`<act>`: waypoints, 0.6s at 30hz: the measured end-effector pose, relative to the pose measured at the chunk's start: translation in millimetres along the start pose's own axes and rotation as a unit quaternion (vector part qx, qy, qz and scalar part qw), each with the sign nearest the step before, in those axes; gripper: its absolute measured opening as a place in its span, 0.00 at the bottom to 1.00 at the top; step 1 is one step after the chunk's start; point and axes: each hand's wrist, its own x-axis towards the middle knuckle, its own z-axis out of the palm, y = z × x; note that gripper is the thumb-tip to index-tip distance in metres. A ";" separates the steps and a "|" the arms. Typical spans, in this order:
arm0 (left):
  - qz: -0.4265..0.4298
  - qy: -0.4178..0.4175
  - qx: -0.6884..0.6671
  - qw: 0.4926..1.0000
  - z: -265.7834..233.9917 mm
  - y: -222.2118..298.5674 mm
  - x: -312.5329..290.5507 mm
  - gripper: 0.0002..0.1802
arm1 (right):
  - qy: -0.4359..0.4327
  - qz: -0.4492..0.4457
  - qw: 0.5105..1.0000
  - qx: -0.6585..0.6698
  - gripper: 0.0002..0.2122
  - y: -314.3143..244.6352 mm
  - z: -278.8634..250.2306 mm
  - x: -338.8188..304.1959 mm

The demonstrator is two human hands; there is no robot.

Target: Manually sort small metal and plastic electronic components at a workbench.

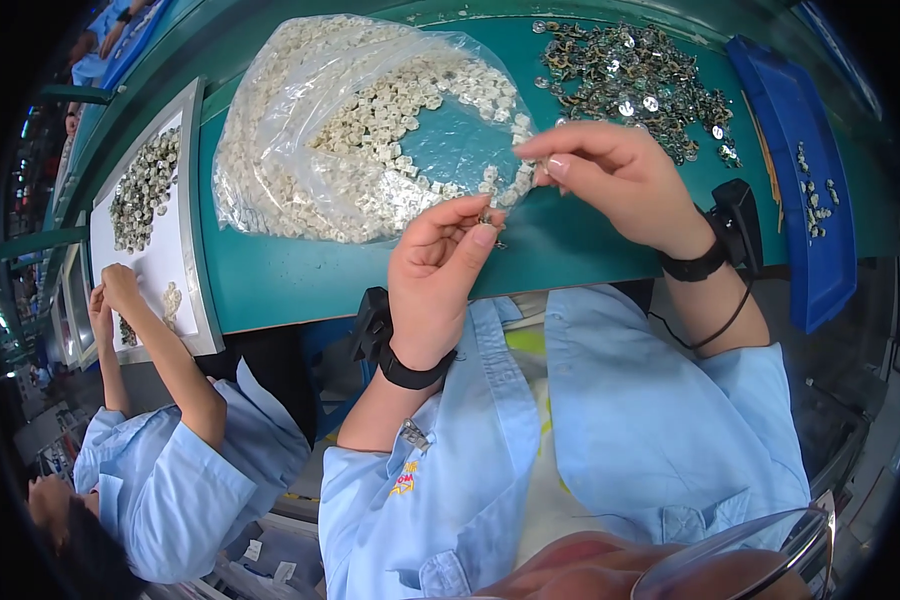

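Note:
My left hand [442, 260] is closed in a pinch, with a small metal part [488, 222] between thumb and forefinger. To its right, my right hand [610, 180] has thumb and forefinger together at the edge of the plastic bag. A small pale piece [542, 170] shows at those fingertips, partly hidden. Just beyond both hands lies a large clear plastic bag [260, 170] full of small cream-white plastic parts [370, 125], its open mouth toward me. Several white parts lie around the mouth. Farther right is a heap of small shiny metal parts [635, 85].
A blue tray [810, 275] with a few small parts stands at the right. On the left, a co-worker in a light blue shirt [195, 490] handles parts at a white board [175, 265] with a metal frame. The green table [300, 280] runs beneath.

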 end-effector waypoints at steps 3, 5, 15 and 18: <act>-0.016 -0.008 0.003 1.000 8.4 -3.4 2.8 0.13 | 0.005 0.021 0.996 0.081 0.08 1.8 -4.8 -12.1; -0.025 -0.013 0.006 1.000 16.7 -7.2 4.4 0.13 | 0.008 0.031 0.992 0.122 0.09 3.6 -10.3 -20.2; -0.025 -0.045 0.024 0.998 61.7 -27.3 9.3 0.13 | 0.048 -0.023 0.983 0.179 0.11 26.4 -38.6 -51.6; -0.024 -0.050 0.033 0.998 72.0 -31.5 11.3 0.13 | 0.052 -0.034 0.985 0.158 0.11 22.6 -47.7 -58.1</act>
